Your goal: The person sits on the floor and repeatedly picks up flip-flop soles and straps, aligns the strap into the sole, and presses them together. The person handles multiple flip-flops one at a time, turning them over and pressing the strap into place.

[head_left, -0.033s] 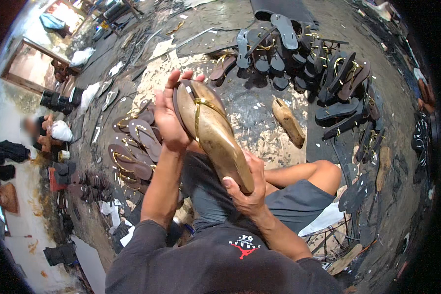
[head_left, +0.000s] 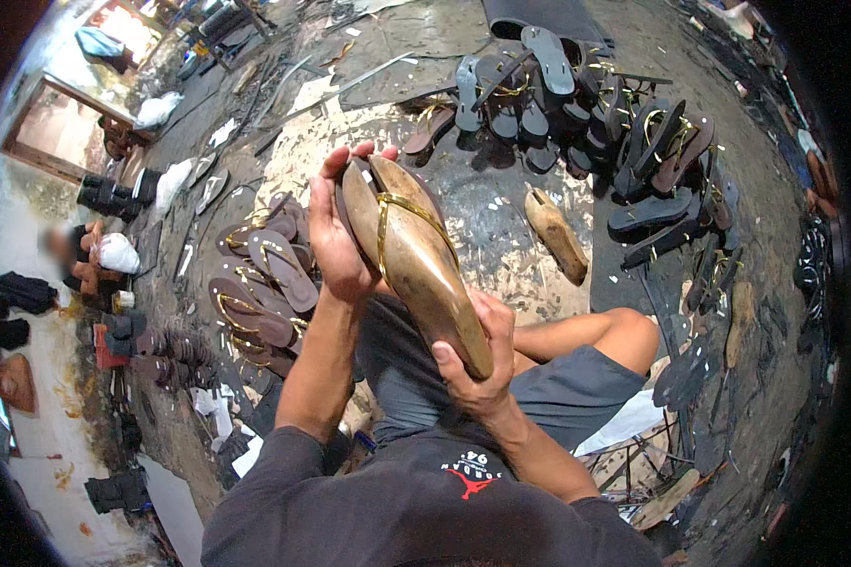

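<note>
In front of my lap I hold a wooden shoe last (head_left: 425, 274) with a thong sandal on it. Gold straps (head_left: 416, 205) cross the last, and a brown sole (head_left: 347, 198) shows along its edge. Cupped against the sole at the toe end is my left hand (head_left: 338, 244), its fingertips showing past the far edge. My right hand (head_left: 479, 364) grips the narrow heel end, thumb on top. Another wooden last (head_left: 555, 231) lies on the floor beyond, to the right.
Brown sandals with gold straps (head_left: 274, 269) are piled by my left arm. More dark sandals and soles (head_left: 548, 61) lie in an arc at the far right. Scraps litter the floor board (head_left: 303, 142). At far left, a person (head_left: 85, 250) is near the wall.
My left hand's fingers have come closer together against the toe end, and the hand has shifted slightly. The last has turned a little. My right hand keeps its grip.
</note>
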The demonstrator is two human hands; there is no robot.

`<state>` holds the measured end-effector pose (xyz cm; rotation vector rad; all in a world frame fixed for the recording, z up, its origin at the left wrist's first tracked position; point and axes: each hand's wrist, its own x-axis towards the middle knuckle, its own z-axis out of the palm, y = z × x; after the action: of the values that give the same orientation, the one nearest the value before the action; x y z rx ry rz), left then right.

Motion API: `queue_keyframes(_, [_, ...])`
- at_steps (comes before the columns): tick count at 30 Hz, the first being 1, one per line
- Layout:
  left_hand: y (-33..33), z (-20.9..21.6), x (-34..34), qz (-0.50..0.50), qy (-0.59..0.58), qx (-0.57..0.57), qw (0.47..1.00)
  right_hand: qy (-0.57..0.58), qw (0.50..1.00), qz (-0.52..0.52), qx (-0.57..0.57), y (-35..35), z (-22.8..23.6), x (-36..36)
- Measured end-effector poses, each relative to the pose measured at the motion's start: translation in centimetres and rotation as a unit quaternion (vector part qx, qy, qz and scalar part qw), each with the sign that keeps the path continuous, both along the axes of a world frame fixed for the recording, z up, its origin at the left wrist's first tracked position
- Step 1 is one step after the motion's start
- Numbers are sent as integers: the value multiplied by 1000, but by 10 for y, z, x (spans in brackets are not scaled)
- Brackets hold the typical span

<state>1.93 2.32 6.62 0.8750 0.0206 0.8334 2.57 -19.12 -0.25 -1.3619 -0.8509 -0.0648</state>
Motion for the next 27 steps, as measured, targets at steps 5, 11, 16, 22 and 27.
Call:
queue_keyframes(5, [-42, -13, -17, 138, 167, 42, 975, -58, 995, 4, -77, -8, -4, 3])
queue_keyframes(11, [-104, -36, -75, 53, 334, 24, 941, -11, 974, 163, -158, -41, -11, 11])
queue_keyframes(16, [-153, -26, -127, -13, 327, -176, 928, 385, 832, 348, -197, -82, -26, 15])
queue_keyframes(22, [-168, -21, -141, 14, 328, -209, 921, 742, 575, 335, -79, -81, 24, -13])
queue_keyframes(27, [-174, -18, -138, 18, 323, -208, 923, 640, 686, 293, -184, -104, 6, -29])
